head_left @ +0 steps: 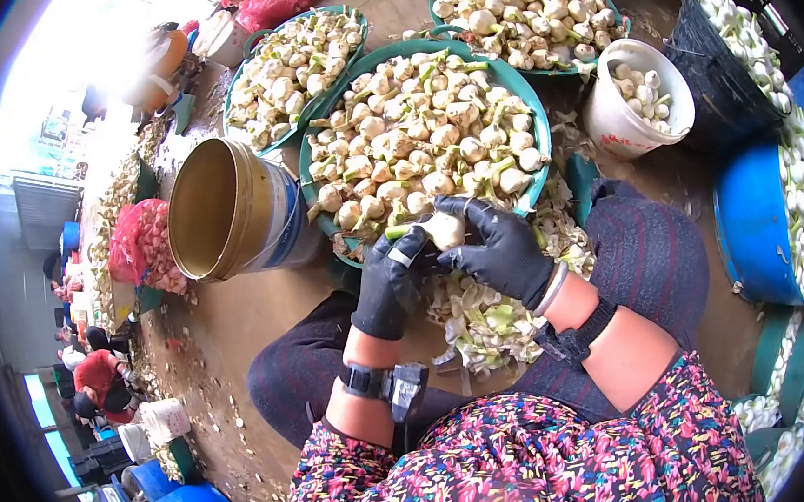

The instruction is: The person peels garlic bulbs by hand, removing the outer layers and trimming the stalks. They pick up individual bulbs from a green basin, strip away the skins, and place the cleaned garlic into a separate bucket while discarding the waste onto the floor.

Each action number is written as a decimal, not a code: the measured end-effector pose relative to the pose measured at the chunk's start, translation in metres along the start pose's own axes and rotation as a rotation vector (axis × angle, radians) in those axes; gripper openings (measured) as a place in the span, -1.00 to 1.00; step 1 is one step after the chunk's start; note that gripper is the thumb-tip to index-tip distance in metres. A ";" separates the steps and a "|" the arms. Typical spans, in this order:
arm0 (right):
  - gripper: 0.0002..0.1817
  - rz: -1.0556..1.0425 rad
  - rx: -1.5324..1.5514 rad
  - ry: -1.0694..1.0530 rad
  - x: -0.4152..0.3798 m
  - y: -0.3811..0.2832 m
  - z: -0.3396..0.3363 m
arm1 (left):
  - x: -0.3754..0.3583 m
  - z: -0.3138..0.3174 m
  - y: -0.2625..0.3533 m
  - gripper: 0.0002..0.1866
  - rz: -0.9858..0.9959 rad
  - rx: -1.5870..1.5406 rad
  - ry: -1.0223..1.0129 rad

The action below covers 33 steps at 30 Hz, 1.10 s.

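Both of my hands wear black gloves and meet over the near rim of a green tub (544,134) heaped with garlic bulbs (421,124). My left hand (393,284) is closed around the green stem end of a pale garlic bulb (444,230). Curled over the same bulb from the other side is my right hand (500,249), with thumb and fingers against it. Whether a small tool sits in either palm is hidden. Below the hands, a pile of garlic skins (482,325) lies between my knees.
An open tan bucket (208,213) stands left of the tub. On the right are a white bucket (617,129) holding pale bulbs, a black tub (716,75) and a blue barrel (753,226). Farther left, a person in red (103,379) is near several containers.
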State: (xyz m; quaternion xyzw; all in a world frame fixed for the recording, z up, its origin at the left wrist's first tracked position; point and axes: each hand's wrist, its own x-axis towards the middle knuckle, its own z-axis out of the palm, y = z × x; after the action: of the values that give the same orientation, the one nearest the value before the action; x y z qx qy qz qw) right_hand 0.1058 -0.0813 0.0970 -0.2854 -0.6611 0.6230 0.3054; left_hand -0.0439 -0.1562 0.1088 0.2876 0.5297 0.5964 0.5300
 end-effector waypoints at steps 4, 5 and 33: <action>-0.36 -0.038 0.281 0.014 -0.001 -0.010 0.003 | -0.004 0.007 0.016 -0.72 -0.062 -0.061 0.094; -0.41 0.083 0.466 0.016 -0.002 -0.015 0.003 | -0.003 0.008 0.018 -0.73 0.010 0.061 0.091; -0.58 0.891 1.120 -0.449 -0.003 -0.011 -0.003 | -0.004 -0.009 0.014 -0.78 0.429 0.929 -0.014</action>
State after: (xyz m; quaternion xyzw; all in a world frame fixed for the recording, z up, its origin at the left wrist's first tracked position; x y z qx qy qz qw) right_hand 0.1099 -0.0826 0.1082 -0.1941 -0.1134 0.9742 -0.0183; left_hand -0.0552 -0.1609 0.1199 0.5992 0.6643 0.3915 0.2152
